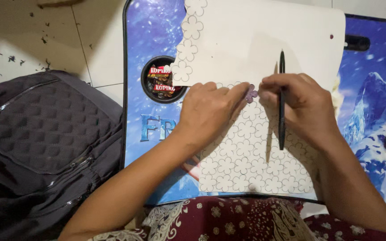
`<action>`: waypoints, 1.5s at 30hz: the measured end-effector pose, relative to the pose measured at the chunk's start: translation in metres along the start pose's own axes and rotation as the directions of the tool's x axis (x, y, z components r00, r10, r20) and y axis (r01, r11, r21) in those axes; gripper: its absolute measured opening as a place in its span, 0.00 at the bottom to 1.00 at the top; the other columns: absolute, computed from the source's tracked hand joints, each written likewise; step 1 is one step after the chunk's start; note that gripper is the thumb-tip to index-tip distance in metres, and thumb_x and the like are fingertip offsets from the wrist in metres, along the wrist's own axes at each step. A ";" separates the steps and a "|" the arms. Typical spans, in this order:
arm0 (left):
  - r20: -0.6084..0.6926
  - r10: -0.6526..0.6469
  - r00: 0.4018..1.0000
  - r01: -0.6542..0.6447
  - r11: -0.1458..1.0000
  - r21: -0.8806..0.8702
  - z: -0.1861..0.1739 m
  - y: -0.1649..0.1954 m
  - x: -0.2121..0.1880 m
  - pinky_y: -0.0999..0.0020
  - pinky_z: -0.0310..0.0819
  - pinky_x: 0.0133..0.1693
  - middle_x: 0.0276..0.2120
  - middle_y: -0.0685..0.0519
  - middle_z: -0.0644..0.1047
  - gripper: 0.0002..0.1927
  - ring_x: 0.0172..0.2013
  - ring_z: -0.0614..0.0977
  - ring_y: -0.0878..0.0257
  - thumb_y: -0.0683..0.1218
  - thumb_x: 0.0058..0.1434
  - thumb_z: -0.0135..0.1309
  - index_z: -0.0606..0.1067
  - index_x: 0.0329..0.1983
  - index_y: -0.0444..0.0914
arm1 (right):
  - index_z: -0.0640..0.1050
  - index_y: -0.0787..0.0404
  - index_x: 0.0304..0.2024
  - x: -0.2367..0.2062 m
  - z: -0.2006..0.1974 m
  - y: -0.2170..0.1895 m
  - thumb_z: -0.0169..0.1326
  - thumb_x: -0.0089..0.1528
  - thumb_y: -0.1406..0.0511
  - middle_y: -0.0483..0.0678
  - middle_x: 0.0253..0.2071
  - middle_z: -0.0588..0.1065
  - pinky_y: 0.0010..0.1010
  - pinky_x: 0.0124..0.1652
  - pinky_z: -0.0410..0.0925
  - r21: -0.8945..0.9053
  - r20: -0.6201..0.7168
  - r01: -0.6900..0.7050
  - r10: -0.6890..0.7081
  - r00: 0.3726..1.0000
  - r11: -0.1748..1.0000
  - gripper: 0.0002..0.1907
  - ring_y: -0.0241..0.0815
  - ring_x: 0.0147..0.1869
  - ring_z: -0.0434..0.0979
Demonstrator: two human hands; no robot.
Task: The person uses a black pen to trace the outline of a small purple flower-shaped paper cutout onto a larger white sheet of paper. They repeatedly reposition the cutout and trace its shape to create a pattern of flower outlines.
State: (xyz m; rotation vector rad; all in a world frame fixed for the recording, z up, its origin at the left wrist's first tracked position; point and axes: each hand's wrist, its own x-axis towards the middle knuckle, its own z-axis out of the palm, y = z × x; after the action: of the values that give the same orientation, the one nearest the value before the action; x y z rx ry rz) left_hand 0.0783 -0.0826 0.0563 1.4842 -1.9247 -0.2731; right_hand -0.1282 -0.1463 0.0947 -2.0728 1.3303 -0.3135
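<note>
— Grip status?

— I record the left hand (pixel 208 107) and right hand (pixel 298 105) at frame centre, fingertips pressed together on a small purple flower-shaped paper piece (pixel 251 93). The right hand also carries a slim black pen (pixel 282 100), upright.

— Surroundings?

— The flower sits on a white sheet printed with flower outlines (pixel 246 165), over a blue picture-printed lap desk (pixel 150 27). Its round cup recess holding red-and-black sweet wrappers (pixel 161 80) lies left; a dark grey quilted backpack (pixel 41 134) occupies the left edge.
</note>
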 end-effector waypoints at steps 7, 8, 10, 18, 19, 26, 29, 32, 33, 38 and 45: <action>0.010 -0.060 0.998 0.061 0.992 -0.115 0.006 0.006 0.006 0.56 0.70 0.31 0.25 0.53 0.80 0.13 0.27 0.80 0.54 0.51 0.65 0.59 0.79 0.50 0.44 | 0.81 0.58 0.47 -0.007 0.007 0.004 0.67 0.61 0.68 0.44 0.42 0.73 0.23 0.37 0.74 0.214 -0.111 -0.024 0.049 0.993 0.976 0.13 0.31 0.42 0.78; 0.014 -0.060 0.998 0.061 0.991 -0.116 0.006 0.005 0.006 0.56 0.70 0.31 0.25 0.53 0.80 0.14 0.27 0.80 0.54 0.51 0.64 0.59 0.79 0.51 0.44 | 0.81 0.58 0.47 -0.005 0.007 0.006 0.67 0.61 0.69 0.44 0.42 0.73 0.23 0.37 0.73 0.183 -0.121 0.007 0.015 0.993 0.983 0.13 0.32 0.42 0.77; 0.021 -0.056 0.998 0.058 0.991 -0.121 0.007 0.003 0.008 0.56 0.71 0.31 0.25 0.52 0.80 0.15 0.26 0.80 0.53 0.51 0.64 0.59 0.80 0.51 0.44 | 0.81 0.58 0.48 -0.003 0.007 0.009 0.68 0.62 0.69 0.45 0.42 0.73 0.23 0.37 0.72 0.161 -0.140 0.044 -0.021 0.990 0.986 0.13 0.32 0.42 0.77; 0.011 -0.031 0.999 0.032 0.994 -0.100 0.012 -0.004 0.011 0.56 0.71 0.30 0.24 0.53 0.79 0.14 0.25 0.79 0.54 0.46 0.63 0.59 0.81 0.52 0.44 | 0.80 0.58 0.47 0.001 0.010 0.016 0.68 0.62 0.70 0.44 0.42 0.74 0.22 0.37 0.72 0.203 -0.136 0.064 -0.036 0.990 0.977 0.12 0.31 0.41 0.76; 0.011 -0.026 1.000 0.027 0.995 -0.091 0.012 -0.004 0.011 0.56 0.71 0.30 0.24 0.53 0.79 0.14 0.25 0.79 0.54 0.46 0.63 0.59 0.80 0.52 0.44 | 0.80 0.58 0.47 0.001 0.010 0.016 0.68 0.62 0.70 0.44 0.42 0.74 0.22 0.37 0.73 0.214 -0.137 0.061 -0.032 0.990 0.975 0.12 0.30 0.41 0.76; 0.020 -0.011 1.000 0.012 0.997 -0.076 0.013 -0.005 0.011 0.57 0.70 0.30 0.23 0.54 0.79 0.15 0.24 0.78 0.56 0.46 0.63 0.59 0.81 0.54 0.43 | 0.80 0.56 0.46 0.004 0.010 0.025 0.69 0.61 0.69 0.43 0.40 0.75 0.23 0.37 0.72 0.134 -0.163 0.150 -0.127 0.978 0.980 0.13 0.31 0.42 0.76; 0.007 -0.017 1.000 0.018 0.997 -0.070 0.013 -0.005 0.011 0.58 0.70 0.30 0.22 0.54 0.78 0.15 0.24 0.78 0.57 0.47 0.63 0.60 0.81 0.53 0.43 | 0.81 0.56 0.47 0.004 0.011 0.026 0.70 0.61 0.69 0.43 0.40 0.75 0.24 0.37 0.71 0.093 -0.175 0.183 -0.165 0.971 0.979 0.14 0.33 0.43 0.76; -0.009 -0.029 1.000 0.028 0.998 -0.059 0.014 -0.004 0.012 0.59 0.70 0.30 0.22 0.55 0.78 0.13 0.24 0.78 0.58 0.48 0.65 0.60 0.81 0.51 0.44 | 0.81 0.56 0.46 0.004 0.012 0.027 0.71 0.60 0.69 0.43 0.39 0.75 0.24 0.36 0.70 0.099 -0.168 0.154 -0.136 0.976 0.983 0.14 0.33 0.42 0.75; -0.009 -0.033 0.999 0.032 0.998 -0.058 0.014 -0.003 0.012 0.59 0.69 0.30 0.22 0.55 0.78 0.12 0.24 0.78 0.58 0.49 0.65 0.60 0.81 0.51 0.44 | 0.81 0.56 0.46 0.004 0.012 0.026 0.71 0.60 0.68 0.43 0.39 0.75 0.24 0.36 0.70 0.100 -0.163 0.142 -0.125 0.979 0.985 0.13 0.33 0.42 0.75; -0.041 -0.041 0.998 0.038 0.997 -0.062 0.019 0.000 0.011 0.59 0.69 0.29 0.23 0.55 0.79 0.11 0.24 0.78 0.58 0.49 0.65 0.60 0.81 0.50 0.45 | 0.82 0.56 0.46 0.007 0.010 0.025 0.71 0.60 0.68 0.42 0.37 0.75 0.25 0.36 0.70 0.048 -0.154 0.178 -0.169 0.974 0.983 0.14 0.34 0.42 0.75; 0.042 0.124 0.991 -0.131 0.963 0.237 0.030 0.011 -0.004 0.62 0.63 0.31 0.23 0.58 0.71 0.14 0.28 0.74 0.62 0.46 0.66 0.55 0.77 0.53 0.41 | 0.81 0.57 0.51 -0.001 0.004 0.024 0.62 0.66 0.67 0.44 0.40 0.75 0.23 0.36 0.73 0.183 -0.105 0.071 -0.052 0.993 0.981 0.11 0.31 0.41 0.76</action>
State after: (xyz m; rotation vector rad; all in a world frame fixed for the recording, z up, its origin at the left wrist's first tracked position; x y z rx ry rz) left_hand 0.0515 -0.0821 0.0384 1.5046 -2.1251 -0.0016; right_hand -0.1440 -0.1503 0.0773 -1.9650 1.2449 -0.5546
